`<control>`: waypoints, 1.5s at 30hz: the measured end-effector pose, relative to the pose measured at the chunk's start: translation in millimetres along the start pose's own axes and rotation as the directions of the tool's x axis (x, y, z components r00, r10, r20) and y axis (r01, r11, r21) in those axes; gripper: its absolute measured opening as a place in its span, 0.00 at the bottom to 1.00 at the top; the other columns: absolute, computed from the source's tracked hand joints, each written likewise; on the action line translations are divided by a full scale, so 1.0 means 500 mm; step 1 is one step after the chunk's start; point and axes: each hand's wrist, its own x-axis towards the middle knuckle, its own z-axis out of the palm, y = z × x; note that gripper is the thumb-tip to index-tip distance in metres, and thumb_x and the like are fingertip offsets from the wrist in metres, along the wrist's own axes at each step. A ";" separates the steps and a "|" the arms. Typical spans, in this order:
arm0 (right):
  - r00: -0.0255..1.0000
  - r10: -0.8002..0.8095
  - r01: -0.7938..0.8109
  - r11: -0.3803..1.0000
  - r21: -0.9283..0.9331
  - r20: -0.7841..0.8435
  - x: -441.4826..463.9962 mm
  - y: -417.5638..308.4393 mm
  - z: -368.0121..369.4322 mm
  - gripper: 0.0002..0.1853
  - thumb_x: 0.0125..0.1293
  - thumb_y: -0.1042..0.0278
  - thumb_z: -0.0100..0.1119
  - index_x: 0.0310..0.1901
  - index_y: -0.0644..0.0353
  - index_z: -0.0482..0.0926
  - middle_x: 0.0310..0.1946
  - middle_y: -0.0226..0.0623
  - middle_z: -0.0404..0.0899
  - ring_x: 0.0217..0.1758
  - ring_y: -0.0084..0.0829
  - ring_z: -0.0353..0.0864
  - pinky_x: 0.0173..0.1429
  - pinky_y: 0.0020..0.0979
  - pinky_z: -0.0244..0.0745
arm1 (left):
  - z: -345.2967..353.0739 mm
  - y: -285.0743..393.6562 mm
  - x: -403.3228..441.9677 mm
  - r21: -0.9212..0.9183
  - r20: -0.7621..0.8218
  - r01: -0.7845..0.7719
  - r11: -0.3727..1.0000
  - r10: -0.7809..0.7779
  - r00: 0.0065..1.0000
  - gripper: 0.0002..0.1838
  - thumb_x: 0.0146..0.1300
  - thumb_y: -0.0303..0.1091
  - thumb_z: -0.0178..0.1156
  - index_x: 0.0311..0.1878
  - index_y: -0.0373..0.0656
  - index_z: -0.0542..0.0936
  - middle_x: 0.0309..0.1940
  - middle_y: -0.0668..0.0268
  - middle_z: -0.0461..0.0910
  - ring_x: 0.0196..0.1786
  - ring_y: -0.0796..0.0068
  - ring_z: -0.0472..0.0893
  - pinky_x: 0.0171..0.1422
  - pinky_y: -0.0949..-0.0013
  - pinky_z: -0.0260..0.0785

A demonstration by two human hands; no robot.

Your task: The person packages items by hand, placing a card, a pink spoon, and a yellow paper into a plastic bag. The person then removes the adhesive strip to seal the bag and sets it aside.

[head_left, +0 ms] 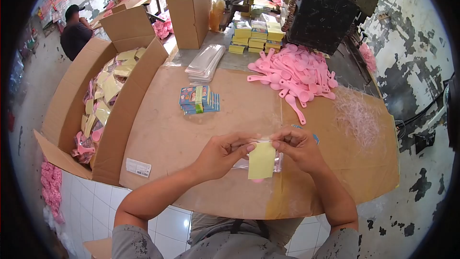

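Note:
In front of my body, both hands grip the top edge of a small clear plastic bag (278, 162) with a plain yellow card (261, 161) at its front. My left hand (223, 156) pinches the upper left side, thumb against the card. My right hand (301, 148) pinches the upper right corner. A bit of pink shows below the card; its shape is mostly hidden. Just behind my right hand, a blue printed card (316, 138) is partly covered. Farther off lie a banded stack of printed cards (195, 100) and a heap of pink measuring spoons (299, 72).
An open carton (127, 151) of packed bags stands at the left. Clear bags (206, 63) and yellow card stacks (242, 33) lie at the back, near a dark machine (321, 12). Plastic strips (357, 117) lie on the right. A person (75, 33) sits far left.

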 end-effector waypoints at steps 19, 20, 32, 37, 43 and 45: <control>1.000 0.017 -0.015 0.997 -0.079 0.021 -0.018 -0.020 0.009 0.17 0.72 0.79 0.66 0.60 0.69 0.80 0.49 0.35 0.84 0.49 0.22 0.85 0.52 0.25 0.80 | 0.001 -0.007 0.010 -0.033 0.025 0.090 0.995 -0.089 0.996 0.14 0.78 0.27 0.59 0.62 0.34 0.82 0.54 0.60 0.87 0.53 0.76 0.86 0.58 0.69 0.82; 0.998 0.040 -0.037 0.997 -0.075 0.045 -0.018 -0.027 0.013 0.19 0.72 0.78 0.66 0.62 0.68 0.78 0.49 0.35 0.84 0.50 0.22 0.85 0.52 0.25 0.80 | 0.002 -0.005 0.010 -0.034 0.020 0.078 0.996 -0.077 0.997 0.15 0.79 0.27 0.59 0.63 0.34 0.82 0.54 0.60 0.87 0.53 0.76 0.86 0.58 0.69 0.82; 0.998 -0.052 0.048 0.982 -0.185 -0.019 -0.017 -0.066 -0.021 0.20 0.72 0.75 0.66 0.64 0.63 0.79 0.47 0.36 0.87 0.49 0.24 0.85 0.54 0.29 0.79 | -0.042 0.046 0.002 0.149 -0.002 0.188 0.971 -0.190 0.982 0.18 0.77 0.32 0.62 0.65 0.35 0.77 0.50 0.60 0.85 0.51 0.71 0.87 0.52 0.69 0.82; 0.971 -0.093 -0.067 0.777 -0.626 -0.220 -0.035 -0.082 -0.106 0.20 0.69 0.69 0.69 0.60 0.62 0.82 0.45 0.37 0.88 0.48 0.27 0.86 0.54 0.32 0.79 | -0.087 0.140 0.020 -0.364 -0.731 -0.632 0.685 0.211 0.649 0.14 0.75 0.32 0.62 0.59 0.37 0.80 0.51 0.62 0.86 0.53 0.70 0.86 0.59 0.64 0.80; 0.961 -0.095 -0.226 0.266 -0.937 -0.259 -0.078 -0.062 -0.178 0.18 0.62 0.69 0.73 0.53 0.63 0.84 0.44 0.42 0.83 0.47 0.40 0.86 0.54 0.38 0.80 | -0.066 -0.009 0.030 0.587 -0.184 -0.129 0.799 0.287 0.940 0.22 0.68 0.39 0.70 0.63 0.43 0.82 0.59 0.61 0.81 0.57 0.61 0.82 0.59 0.60 0.76; 0.962 0.005 -0.261 0.298 -0.918 -0.272 -0.084 -0.053 -0.187 0.17 0.61 0.70 0.74 0.50 0.63 0.84 0.44 0.43 0.82 0.46 0.41 0.85 0.53 0.40 0.80 | -0.035 -0.039 0.032 0.815 0.080 -0.261 0.518 0.346 0.935 0.23 0.65 0.39 0.72 0.61 0.44 0.83 0.53 0.60 0.81 0.52 0.60 0.82 0.57 0.59 0.75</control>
